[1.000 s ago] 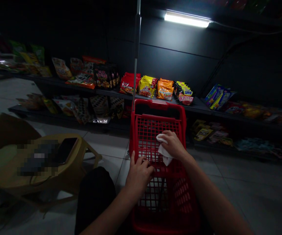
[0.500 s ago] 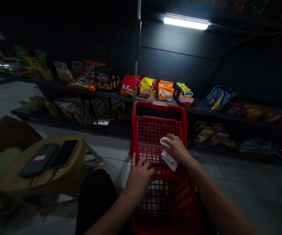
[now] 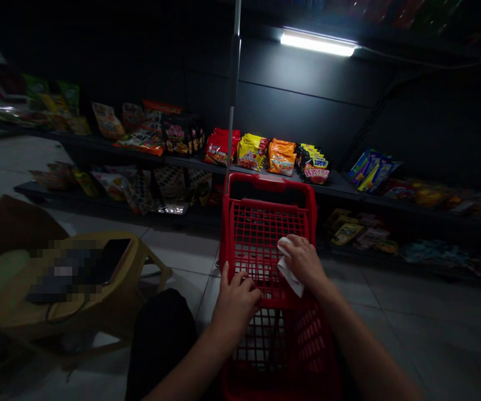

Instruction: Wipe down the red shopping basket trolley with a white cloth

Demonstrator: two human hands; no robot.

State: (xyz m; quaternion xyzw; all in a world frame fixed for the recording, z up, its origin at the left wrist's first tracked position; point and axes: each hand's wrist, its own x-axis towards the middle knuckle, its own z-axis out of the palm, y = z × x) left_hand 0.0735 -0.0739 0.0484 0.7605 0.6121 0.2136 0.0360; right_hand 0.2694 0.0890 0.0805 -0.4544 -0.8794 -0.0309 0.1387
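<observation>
A red plastic shopping basket (image 3: 312, 211) with grid walls stands tilted in front of me, between my legs. My left hand (image 3: 237, 301) holds its near left edge, the fingers bent over the frame and one finger stretched along the side. In my right hand (image 3: 305, 262) is a crumpled white cloth (image 3: 294, 281), pressed against the right part of the upper grid. The fingertips are partly hidden behind the cloth. A thin metal pole (image 3: 234, 72) rises at the basket's far left corner.
Behind the basket, dark shelves (image 3: 344, 186) carry bagged snacks, with red, yellow and orange noodle packs (image 3: 281, 156) in the middle. A lamp (image 3: 319, 42) shines above. To the left, a yellow stool (image 3: 140, 262) bears a phone (image 3: 117, 256) and a blurred dark object.
My right hand and the cloth have shifted slightly right and down along the grid. The left hand stays on the basket edge. The view has moved a little.
</observation>
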